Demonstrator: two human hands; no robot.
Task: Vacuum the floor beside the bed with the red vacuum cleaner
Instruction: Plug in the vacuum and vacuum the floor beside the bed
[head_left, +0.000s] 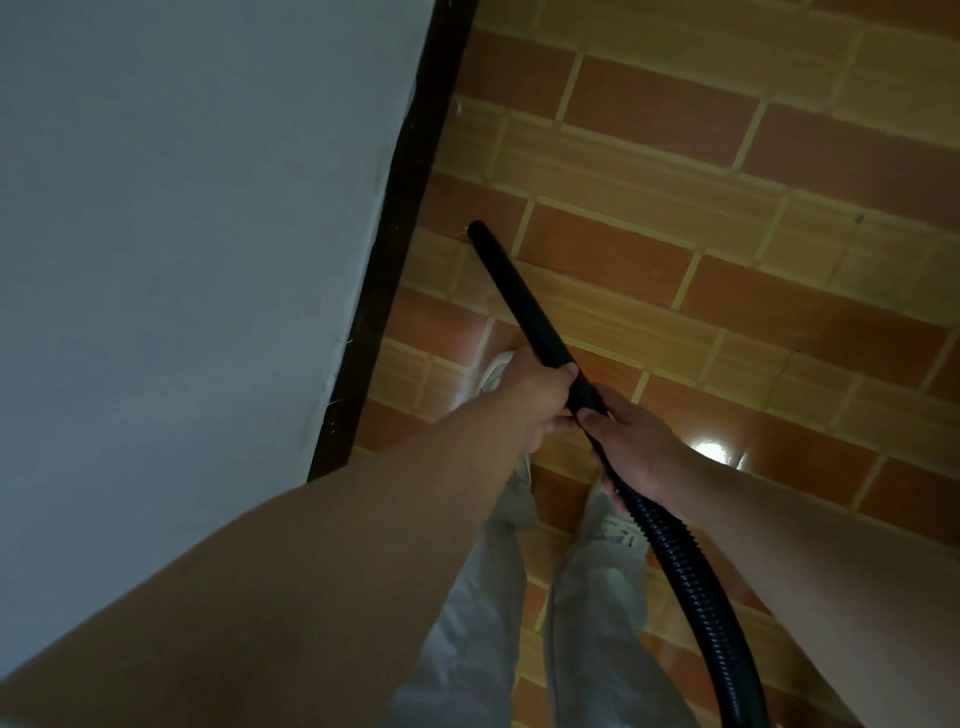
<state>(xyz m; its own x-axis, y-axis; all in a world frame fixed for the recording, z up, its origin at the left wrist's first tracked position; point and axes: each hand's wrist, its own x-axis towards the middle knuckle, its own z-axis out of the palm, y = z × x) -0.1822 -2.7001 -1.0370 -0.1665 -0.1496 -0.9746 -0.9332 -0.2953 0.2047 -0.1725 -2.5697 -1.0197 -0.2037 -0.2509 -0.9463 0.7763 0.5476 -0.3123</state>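
A black vacuum wand (511, 293) slants from my hands down to the tiled floor (675, 218), its tip resting close to the bed's dark base edge (400, 249). My left hand (535, 397) is wrapped around the wand's upper end. Just behind it, my right hand (636, 447) grips the spot where the wand joins the ribbed black hose (696, 587). The hose curves down and out of the picture at the bottom. The red vacuum body is out of sight. The bed (182, 234), covered in a pale grey-blue sheet, fills the left side.
My legs in light grey trousers (587, 613) and pale shoes (493, 371) stand on the tiles right beside the bed. Orange and tan brick-pattern tiles stretch to the right and ahead. A bright light reflection (709, 447) shines on the floor.
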